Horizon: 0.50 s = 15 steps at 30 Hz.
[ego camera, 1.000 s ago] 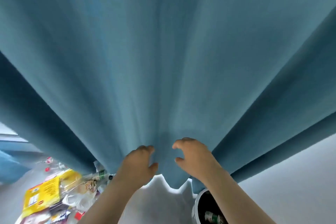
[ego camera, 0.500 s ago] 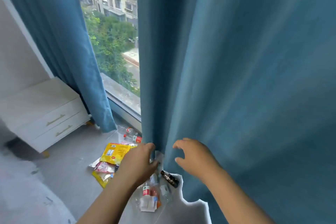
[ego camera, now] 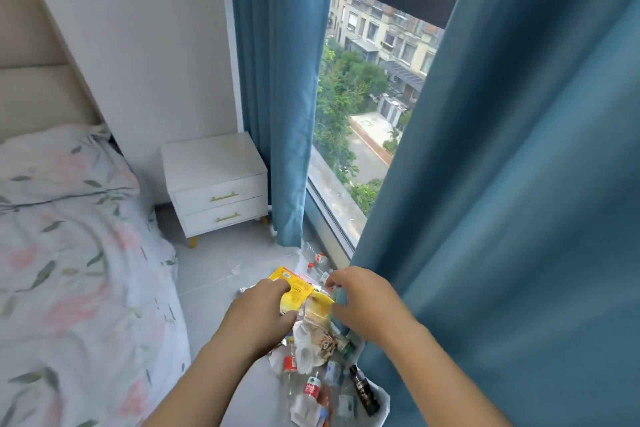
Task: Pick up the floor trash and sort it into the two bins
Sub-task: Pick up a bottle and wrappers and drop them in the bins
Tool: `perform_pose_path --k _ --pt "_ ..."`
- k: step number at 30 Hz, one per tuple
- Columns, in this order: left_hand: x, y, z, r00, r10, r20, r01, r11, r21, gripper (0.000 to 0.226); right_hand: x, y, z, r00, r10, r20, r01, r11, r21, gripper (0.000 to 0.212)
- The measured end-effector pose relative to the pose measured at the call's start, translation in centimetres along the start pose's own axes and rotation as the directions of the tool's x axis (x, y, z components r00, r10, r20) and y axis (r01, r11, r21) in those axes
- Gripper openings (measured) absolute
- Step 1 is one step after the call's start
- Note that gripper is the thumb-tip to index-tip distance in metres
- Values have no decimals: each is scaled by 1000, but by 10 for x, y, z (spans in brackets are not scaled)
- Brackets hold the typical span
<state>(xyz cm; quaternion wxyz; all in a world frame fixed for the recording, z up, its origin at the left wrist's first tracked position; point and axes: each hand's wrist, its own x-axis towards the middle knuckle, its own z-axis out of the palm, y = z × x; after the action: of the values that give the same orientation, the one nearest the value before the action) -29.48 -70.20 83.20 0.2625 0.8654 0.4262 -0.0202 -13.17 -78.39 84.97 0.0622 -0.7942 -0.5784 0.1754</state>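
Trash lies in a heap on the grey floor beside the window: a yellow packet (ego camera: 294, 292), clear bottles with red caps (ego camera: 319, 258), crumpled white wrappers (ego camera: 309, 345), a red-labelled clear bottle (ego camera: 312, 388) and a small dark bottle (ego camera: 363, 392). My left hand (ego camera: 261, 314) hovers over the yellow packet with loosely curled fingers and holds nothing. My right hand (ego camera: 363, 300) hangs above the heap at the edge of the blue curtain (ego camera: 502, 218), fingers loosely curled, nothing in it. No bin is in view.
A bed with floral bedding (ego camera: 76, 270) fills the left. A white two-drawer nightstand (ego camera: 216, 184) stands in the corner. A second curtain panel (ego camera: 284, 97) hangs left of the floor-length window (ego camera: 363, 114). Bare grey floor (ego camera: 214, 270) lies between bed and trash.
The view has swung left, away from the curtain folds, to the window, nightstand and bed. Both hands keep the same empty, loosely curled pose in front of me.
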Motion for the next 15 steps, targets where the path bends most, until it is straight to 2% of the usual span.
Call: perform_pose_path --k 6,15 --pt "5 -13 -5 991 -126 -42 125 992 -23 36 35 -3 7 993 -113 46 113 994 1 38" --pt "34 -57 -24 974 -221 -45 217 973 -73 40 95 -26 23 977 -189 98 188 982 12 38"
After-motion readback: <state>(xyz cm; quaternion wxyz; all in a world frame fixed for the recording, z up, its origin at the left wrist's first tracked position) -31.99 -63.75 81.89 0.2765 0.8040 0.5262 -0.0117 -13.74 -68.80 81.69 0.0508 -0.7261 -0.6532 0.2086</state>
